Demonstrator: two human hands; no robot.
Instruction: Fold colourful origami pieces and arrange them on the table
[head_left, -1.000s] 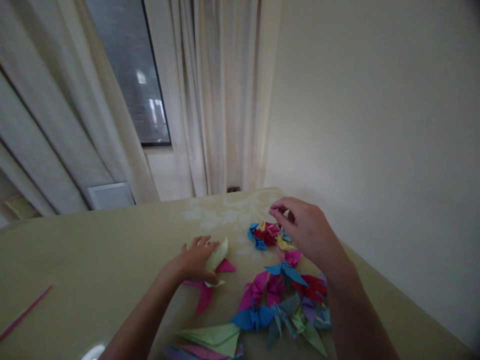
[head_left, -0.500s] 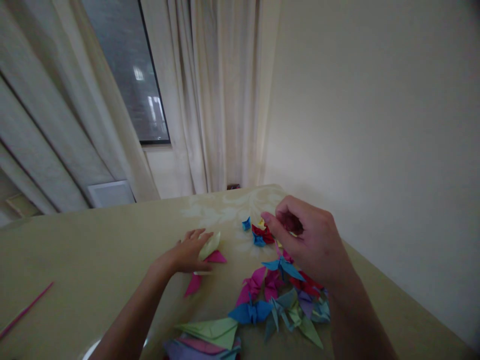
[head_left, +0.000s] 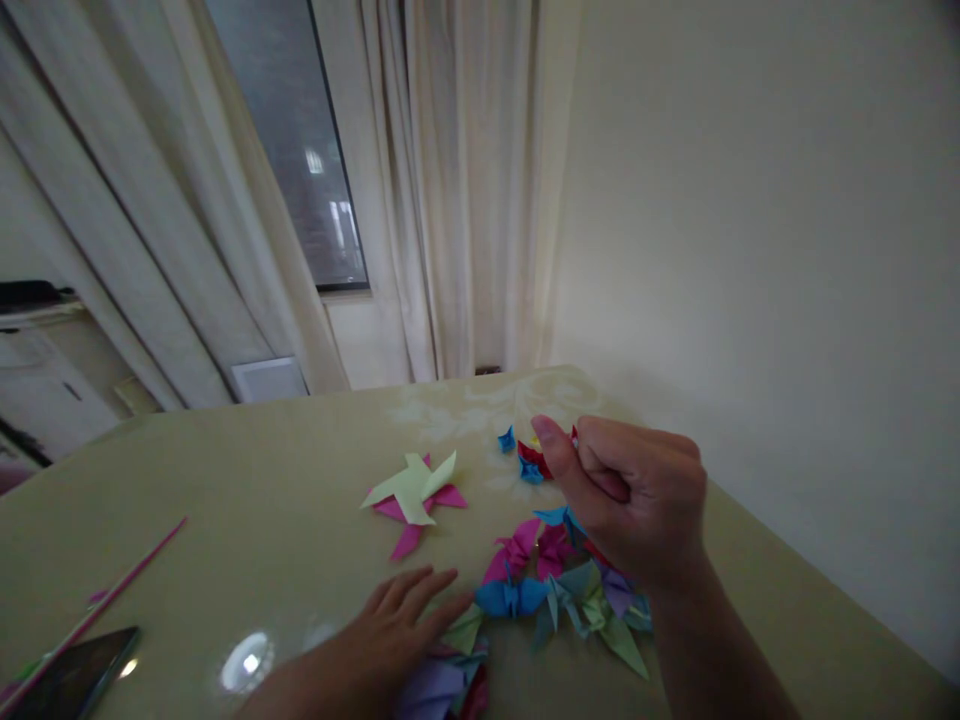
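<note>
My left hand [head_left: 409, 620] is open, its fingers stretched over the near end of the table. It is over a stack of folded papers [head_left: 435, 685] in lilac, green and red, and partly hides them. My right hand [head_left: 634, 500] is curled into a fist above the origami pile, thumb lying along the side; whatever it may hold is hidden. Below it are paper cranes: a blue one [head_left: 512, 597], a pink one [head_left: 514, 548] and a green one [head_left: 611, 640]. A pale green pinwheel shape [head_left: 411, 490] lies on pink pieces left of centre.
Small blue and red folded pieces [head_left: 530, 467] lie behind the cranes. At left are a thin pink stick [head_left: 124, 585] and a dark phone [head_left: 79, 675]. A wall [head_left: 787, 300] borders the table [head_left: 277, 480] on the right; curtains [head_left: 480, 200] hang beyond.
My left hand has left the green and pink pinwheel shape and come down to the folded stack. My right hand has closed tighter. The view has swung left, bringing in the phone.
</note>
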